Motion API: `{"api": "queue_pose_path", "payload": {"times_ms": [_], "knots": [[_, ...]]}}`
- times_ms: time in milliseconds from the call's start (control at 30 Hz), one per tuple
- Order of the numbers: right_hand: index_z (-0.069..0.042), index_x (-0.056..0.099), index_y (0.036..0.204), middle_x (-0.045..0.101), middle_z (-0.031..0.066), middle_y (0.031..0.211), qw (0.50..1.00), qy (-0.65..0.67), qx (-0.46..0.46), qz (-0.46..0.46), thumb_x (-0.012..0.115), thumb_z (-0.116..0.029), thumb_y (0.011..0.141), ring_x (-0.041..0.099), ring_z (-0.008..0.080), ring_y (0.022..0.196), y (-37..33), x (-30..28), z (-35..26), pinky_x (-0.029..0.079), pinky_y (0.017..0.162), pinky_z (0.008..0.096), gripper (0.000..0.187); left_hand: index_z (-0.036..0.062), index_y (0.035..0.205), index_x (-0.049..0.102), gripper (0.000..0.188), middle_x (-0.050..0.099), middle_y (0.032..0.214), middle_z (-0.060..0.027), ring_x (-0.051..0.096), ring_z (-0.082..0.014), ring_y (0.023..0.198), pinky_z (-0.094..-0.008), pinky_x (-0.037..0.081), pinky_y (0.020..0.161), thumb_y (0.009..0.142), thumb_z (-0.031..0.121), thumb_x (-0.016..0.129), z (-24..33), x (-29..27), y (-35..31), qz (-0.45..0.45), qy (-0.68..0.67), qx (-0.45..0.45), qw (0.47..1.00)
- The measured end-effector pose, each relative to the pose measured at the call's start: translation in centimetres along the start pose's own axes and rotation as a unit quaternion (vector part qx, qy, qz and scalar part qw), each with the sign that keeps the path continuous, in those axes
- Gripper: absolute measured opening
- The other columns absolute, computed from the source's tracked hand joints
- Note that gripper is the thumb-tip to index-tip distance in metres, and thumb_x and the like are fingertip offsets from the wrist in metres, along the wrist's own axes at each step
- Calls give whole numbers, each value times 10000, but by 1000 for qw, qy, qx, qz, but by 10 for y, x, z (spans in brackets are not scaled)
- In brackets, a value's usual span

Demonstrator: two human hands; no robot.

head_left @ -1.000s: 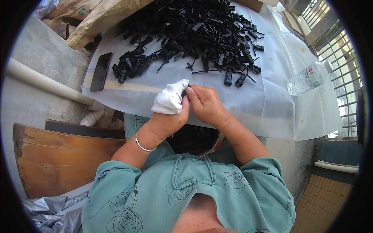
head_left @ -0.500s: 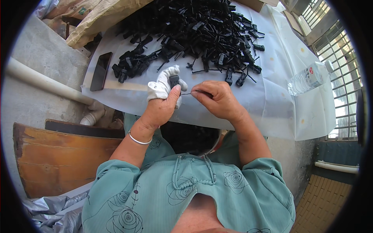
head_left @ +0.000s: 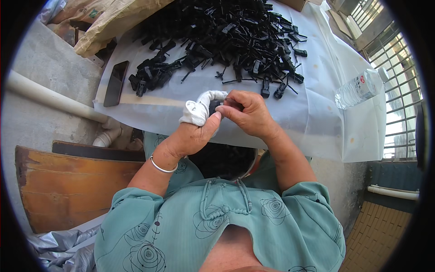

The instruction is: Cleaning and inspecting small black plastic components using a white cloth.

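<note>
My left hand (head_left: 194,129), its fingers covered in white glove fabric and its thumb bare, is closed around a small black plastic part (head_left: 215,107). Fingers hide most of that part. My right hand (head_left: 250,114) touches it from the right side, thumb and fingertips pinched together. A slim dark tool (head_left: 234,103) shows partly inside the right hand; its tip is hidden and its kind cannot be made out. Both hands meet above the front of the table. Beyond them a large heap of black plastic parts (head_left: 226,36) with thin stems covers the back.
White sheeting (head_left: 317,122) covers the table. A phone (head_left: 116,84) lies at the left, near a tan sack (head_left: 106,29). A clear water bottle (head_left: 358,92) lies at the right. Below the table edge is a dark round container (head_left: 226,163), and a wooden board (head_left: 77,186) stands at the left.
My right hand has moved left and up against my left hand. The left hand has turned, its gloved fingers curling over the black part. The thin tool shaft seen between the hands is now hidden.
</note>
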State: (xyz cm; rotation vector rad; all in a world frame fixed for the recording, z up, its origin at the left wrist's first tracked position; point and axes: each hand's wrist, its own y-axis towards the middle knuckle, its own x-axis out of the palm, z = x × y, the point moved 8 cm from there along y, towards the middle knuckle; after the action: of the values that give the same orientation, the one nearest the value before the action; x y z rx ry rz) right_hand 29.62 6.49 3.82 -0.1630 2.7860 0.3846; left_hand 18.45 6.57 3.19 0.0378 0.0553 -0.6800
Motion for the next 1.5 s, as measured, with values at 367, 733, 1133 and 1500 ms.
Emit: {"api": "queue_pose_path", "payload": {"times_ms": [367, 733, 1133, 1500], "knots": [[19, 516, 737, 498, 165, 629, 998, -51, -21, -33, 501, -147, 893, 445, 270, 553, -2, 20, -3, 395, 544, 355, 228, -20, 1050, 473, 259, 557, 817, -159, 543, -305, 675, -358, 448, 641, 801, 45, 452, 10, -3, 0, 113, 245, 159, 950], [15, 544, 738, 483, 56, 591, 984, -38, 59, -161, 507, -202, 905, 413, 129, 552, -8, 1, 8, 381, 534, 295, 277, -1, 1040, 511, 245, 576, 882, -173, 581, -318, 833, -369, 457, 762, 803, 37, 461, 23, -34, -14, 32, 253, -37, 966], [24, 512, 731, 430, 78, 574, 995, -88, 39, -28, 551, -164, 870, 358, 122, 542, 0, -14, 13, 359, 499, 298, 237, 71, 1032, 605, 295, 593, 977, -171, 571, -334, 891, -395, 474, 761, 740, 43, 568, 29, -24, 68, 101, 588, 182, 782], [27, 512, 736, 437, 83, 579, 996, -90, 18, -6, 551, -149, 867, 366, 139, 536, 0, -23, 10, 358, 500, 304, 223, 41, 851, 614, 123, 594, 899, -181, 576, -351, 845, -390, 474, 766, 733, 75, 607, 15, -80, -5, 92, 530, 86, 839]]}}
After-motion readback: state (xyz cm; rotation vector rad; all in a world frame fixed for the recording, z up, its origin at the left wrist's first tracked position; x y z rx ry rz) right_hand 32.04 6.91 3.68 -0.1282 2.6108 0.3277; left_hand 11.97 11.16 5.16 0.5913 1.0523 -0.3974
